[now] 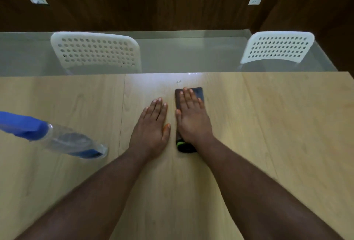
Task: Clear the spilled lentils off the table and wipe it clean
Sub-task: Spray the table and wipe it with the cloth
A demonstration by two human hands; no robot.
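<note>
Both my hands lie flat on the light wooden table (268,124). My left hand (153,126) rests palm down on bare wood, fingers straight. My right hand (191,117) lies flat on a dark scraper-like tool (199,93) whose black handle with a green band (183,146) pokes out near my wrist. A clear spray bottle (63,140) with a blue top stands at the left. No lentils show on the table; one tiny pale speck (178,81) lies near the far edge.
Two white perforated chairs (95,52) (277,48) stand behind the table's far edge. Beyond them are a pale floor and a dark wooden wall with two sockets. A bright light reflection sits on the table's far middle.
</note>
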